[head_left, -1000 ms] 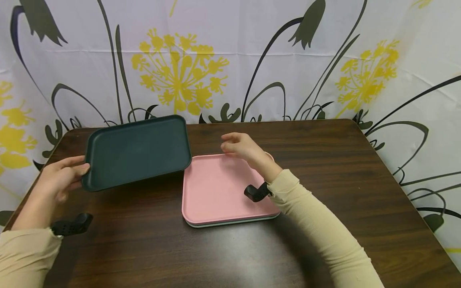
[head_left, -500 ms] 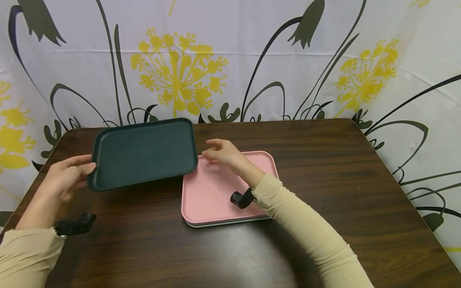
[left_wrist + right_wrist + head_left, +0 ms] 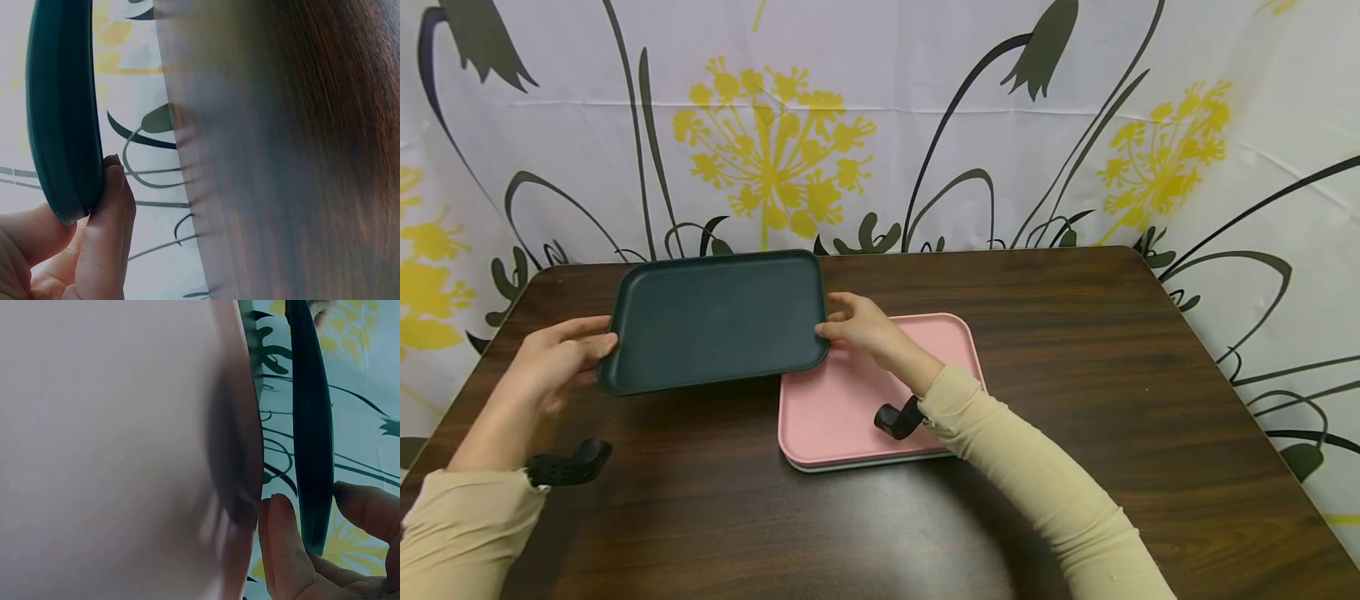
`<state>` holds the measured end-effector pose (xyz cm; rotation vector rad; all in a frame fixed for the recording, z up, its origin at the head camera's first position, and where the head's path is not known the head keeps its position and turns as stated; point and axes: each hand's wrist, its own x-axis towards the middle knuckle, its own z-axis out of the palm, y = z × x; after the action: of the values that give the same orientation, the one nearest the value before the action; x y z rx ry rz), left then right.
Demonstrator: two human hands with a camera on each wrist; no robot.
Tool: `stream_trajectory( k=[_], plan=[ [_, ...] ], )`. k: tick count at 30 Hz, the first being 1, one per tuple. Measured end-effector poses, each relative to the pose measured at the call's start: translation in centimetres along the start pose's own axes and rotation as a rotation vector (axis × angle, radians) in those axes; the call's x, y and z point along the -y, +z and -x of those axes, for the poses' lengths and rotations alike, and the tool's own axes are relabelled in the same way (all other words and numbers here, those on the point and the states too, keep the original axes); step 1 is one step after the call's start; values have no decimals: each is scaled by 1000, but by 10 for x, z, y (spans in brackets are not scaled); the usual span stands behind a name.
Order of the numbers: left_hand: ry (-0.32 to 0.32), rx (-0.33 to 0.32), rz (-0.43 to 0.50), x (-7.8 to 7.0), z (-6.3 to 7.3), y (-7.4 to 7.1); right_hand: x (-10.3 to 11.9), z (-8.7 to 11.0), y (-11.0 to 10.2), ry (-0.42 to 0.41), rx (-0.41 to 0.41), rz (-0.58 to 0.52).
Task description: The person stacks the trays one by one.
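A dark green rectangular tray [image 3: 718, 321] is held up at the left, above the table and slightly tilted. My left hand [image 3: 561, 354] pinches its left end, thumb on the upper face and fingers beneath, as the left wrist view of the tray [image 3: 62, 106] also shows. At the right end, my right hand [image 3: 865, 333] has the edge between thumb and fingers. In the right wrist view the thumb [image 3: 359, 503] touches the tray, while a small gap shows beside the forefinger. Below my right hand lies a pink tray [image 3: 835, 417], partly hidden by that arm.
A pale greenish tray [image 3: 850, 465] shows as a thin rim under the pink one. The stack rests on a dark wooden table [image 3: 1075, 350]. Behind the table hangs a white cloth [image 3: 925, 75] with yellow and grey-green flowers.
My left hand has carried the green tray to the right, so its corner overlaps the pink tray. My right hand has moved left and closed in on the green tray's right edge.
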<state>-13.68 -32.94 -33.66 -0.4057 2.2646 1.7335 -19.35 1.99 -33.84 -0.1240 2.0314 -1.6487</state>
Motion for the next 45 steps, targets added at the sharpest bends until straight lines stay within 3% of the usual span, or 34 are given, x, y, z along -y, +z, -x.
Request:
stream_trajectory(
  k=[2, 9, 20, 45],
  plan=[
    [3, -6, -56, -1, -1, 2, 0, 0, 0, 1, -6, 14],
    [-7, -13, -121, -4, -3, 7, -1, 0, -1, 10, -29, 30],
    [14, 11, -71, -8, -4, 15, -1, 3, -8, -17, -93, 80],
    [54, 43, -190, -28, -1, 48, 3, 25, -45, 41, -89, 19]
  ],
)
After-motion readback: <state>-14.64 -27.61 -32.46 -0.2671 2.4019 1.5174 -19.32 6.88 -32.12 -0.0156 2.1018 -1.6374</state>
